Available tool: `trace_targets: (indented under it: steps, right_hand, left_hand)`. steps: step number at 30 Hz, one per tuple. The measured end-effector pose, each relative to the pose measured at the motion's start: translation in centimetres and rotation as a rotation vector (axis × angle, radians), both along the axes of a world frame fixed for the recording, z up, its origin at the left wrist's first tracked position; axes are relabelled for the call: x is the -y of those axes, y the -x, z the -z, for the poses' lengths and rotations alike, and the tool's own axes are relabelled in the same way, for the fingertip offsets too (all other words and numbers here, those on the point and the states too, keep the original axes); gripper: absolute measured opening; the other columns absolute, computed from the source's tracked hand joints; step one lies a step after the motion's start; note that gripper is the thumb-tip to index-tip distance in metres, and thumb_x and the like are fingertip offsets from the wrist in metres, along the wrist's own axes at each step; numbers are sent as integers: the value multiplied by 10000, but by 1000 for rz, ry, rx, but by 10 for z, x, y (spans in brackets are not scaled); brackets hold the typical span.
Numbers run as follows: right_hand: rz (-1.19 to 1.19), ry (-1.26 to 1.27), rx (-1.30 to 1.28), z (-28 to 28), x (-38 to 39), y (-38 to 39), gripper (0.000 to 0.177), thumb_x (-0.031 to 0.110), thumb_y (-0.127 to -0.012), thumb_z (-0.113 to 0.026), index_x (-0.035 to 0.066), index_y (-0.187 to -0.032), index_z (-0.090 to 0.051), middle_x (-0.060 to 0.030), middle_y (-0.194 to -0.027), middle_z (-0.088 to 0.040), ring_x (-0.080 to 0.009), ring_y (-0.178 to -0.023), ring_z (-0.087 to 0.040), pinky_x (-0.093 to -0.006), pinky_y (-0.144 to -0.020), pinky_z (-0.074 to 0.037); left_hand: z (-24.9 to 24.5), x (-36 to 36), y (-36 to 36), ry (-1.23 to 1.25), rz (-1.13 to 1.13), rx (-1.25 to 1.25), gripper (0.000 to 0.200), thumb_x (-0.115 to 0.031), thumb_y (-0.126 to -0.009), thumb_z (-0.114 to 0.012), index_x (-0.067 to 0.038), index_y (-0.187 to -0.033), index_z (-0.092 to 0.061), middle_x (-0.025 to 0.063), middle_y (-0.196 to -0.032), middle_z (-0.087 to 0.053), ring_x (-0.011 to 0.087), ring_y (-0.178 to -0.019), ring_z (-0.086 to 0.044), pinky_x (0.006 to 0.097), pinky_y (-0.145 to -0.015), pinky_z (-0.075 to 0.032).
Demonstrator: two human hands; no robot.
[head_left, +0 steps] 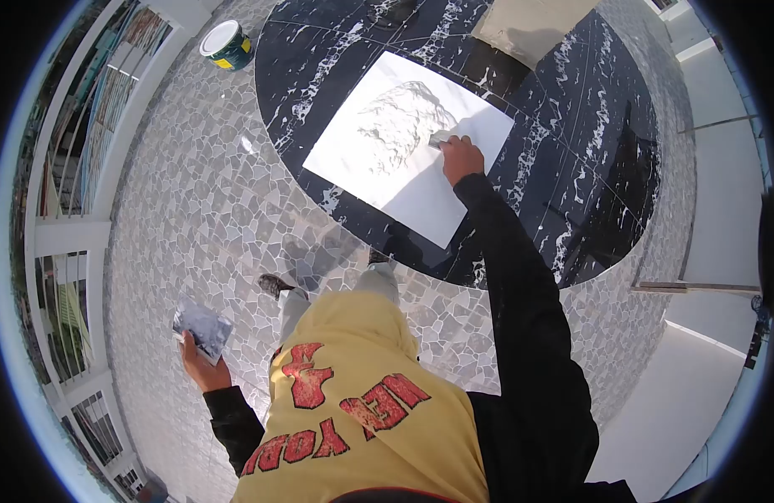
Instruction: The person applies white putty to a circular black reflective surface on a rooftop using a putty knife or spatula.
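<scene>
A large white sheet [337,155] with a grey, rock-like shaded drawing [399,121] lies on a round black marbled table [588,126]. At the drawing's right side, my right hand [463,158] is closed on a small greyish piece, its tip against the sheet. My arm throws a shadow over the sheet's lower right part. Low on the left, away from the table, my left hand [204,362] grips a small grey and white picture [204,329] by its lower edge.
A brown board or paper [529,27] rests at the table's far edge. A dark green bucket with a white lid [223,42] stands on the stone-patterned floor [194,168], left of the table. White railings [68,239] run along the left, a pale wall [722,176] on the right.
</scene>
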State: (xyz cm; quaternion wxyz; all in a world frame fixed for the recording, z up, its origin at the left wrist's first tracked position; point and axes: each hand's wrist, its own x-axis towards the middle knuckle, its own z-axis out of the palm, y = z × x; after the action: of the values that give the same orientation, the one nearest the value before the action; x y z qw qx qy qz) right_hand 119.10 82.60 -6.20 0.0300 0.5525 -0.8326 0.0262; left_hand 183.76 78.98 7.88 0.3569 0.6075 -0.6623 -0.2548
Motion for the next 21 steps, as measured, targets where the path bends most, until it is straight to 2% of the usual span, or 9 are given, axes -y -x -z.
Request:
trace_targets:
  steps: [1, 3, 5, 6, 11, 13, 14, 16, 21]
  right_hand:
    - [-65, -4, -1, 12, -7, -12, 220, 94, -818, -568, 134, -982, -709, -35, -949, -636, -248, -967, -594, -394, -738, -537]
    - [-115, -69, 137, -5, -12, -17, 187, 101, -826, -569, 115, -963, -695, -35, -959, -631, -254, -984, -586, -394, -724, -540]
    - [-73, 72, 129, -20, 3, -8, 174, 103, -828, -569, 110, -951, -692, -37, -959, -625, -255, -989, -583, -394, -727, -541]
    - [-27, 217, 132, -23, 7, -7, 162, 106, -831, -569, 105, -939, -689, -38, -959, -619, -256, -994, -580, -395, -730, -542]
    - [-101, -134, -23, -16, 19, -20, 285, 52, -812, -576, 109, -1061, -701, -32, -955, -605, -252, -982, -573, -372, -775, -527]
    - [-54, -31, 84, -31, 19, -23, 150, 97, -830, -572, 113, -914, -696, -39, -956, -602, -258, -973, -574, -402, -728, -520]
    - [-25, 153, 42, -22, 23, -25, 146, 99, -833, -568, 124, -890, -699, -36, -949, -605, -253, -967, -577, -398, -718, -515]
    - [-12, 94, -24, 12, 18, -34, 153, 89, -829, -569, 129, -888, -704, -36, -940, -608, -250, -961, -579, -396, -717, -513]
    - [126, -122, 37, -40, 33, -35, 153, 134, -850, -576, 137, -908, -717, -33, -927, -618, -246, -971, -580, -396, -756, -508]
  left_hand:
    - [1, 3, 12, 305, 223, 619, 687, 71, -715, -688, 47, -1362, -460, 245, -1278, -556, 417, -1181, -547, 451, -1047, -401]
    - [0, 19, 44, 358, 255, 612, 659, 78, -717, -690, 55, -1340, -476, 237, -1220, -571, 395, -1122, -583, 423, -977, -457]
    - [4, 27, 63, 167, 230, 248, 558, 12, -793, -667, 46, -1322, -491, 276, -1191, -583, 466, -1049, -580, 503, -993, -424]
    - [1, 26, 73, 279, 302, 392, 529, 13, -807, -664, 50, -1308, -496, 283, -1143, -589, 444, -1032, -589, 468, -930, -464]
    - [22, 47, 91, 135, 352, 150, 482, 40, -825, -632, 51, -1289, -500, 261, -1074, -594, 407, -1016, -602, 427, -895, -487]
    - [48, 64, 80, -303, 84, -463, 435, -45, -875, -614, 23, -1291, -508, 192, -1088, -606, 332, -1032, -615, 395, -899, -496]
    - [45, 74, 89, -314, 110, -471, 435, -45, -875, -614, 23, -1291, -508, 192, -1088, -606, 332, -1032, -615, 395, -899, -496]
    - [25, 103, 121, -757, 19, -1069, 399, -180, -935, -577, -8, -1289, -511, 118, -1111, -606, 245, -1035, -619, 365, -896, -505]
    - [2, 170, 143, -662, 153, -1082, 370, -254, -965, -540, -14, -1246, -523, 86, -1124, -602, 206, -1036, -618, 357, -898, -508]
